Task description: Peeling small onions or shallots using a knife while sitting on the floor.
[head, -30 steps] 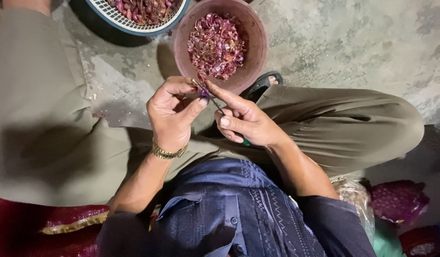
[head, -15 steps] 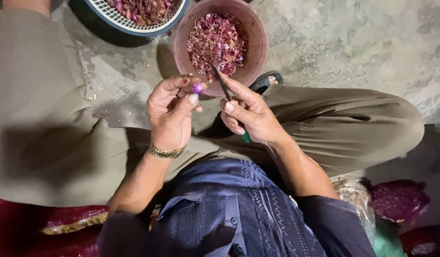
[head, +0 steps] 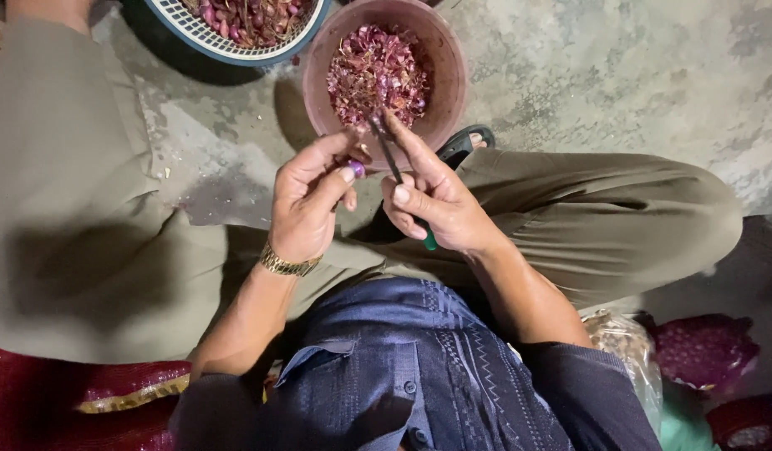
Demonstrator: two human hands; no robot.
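Now seeing left hand [head: 307, 209] pinching small purple shallot [head: 357, 169] between thumb and fingers; right hand [head: 436, 200] gripping green-handled knife [head: 390, 159], blade pointing up beside shallot. Beyond, brown bowl [head: 453, 75] holding peelings, then blue basket [head: 194, 38] on concrete floor [head: 637, 75].

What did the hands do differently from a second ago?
The right hand lifted the knife away from the shallot, so its blade now points up toward the brown bowl of peels. The left hand kept its grip on the shallot. The bowl, the basket and the legs stayed put.
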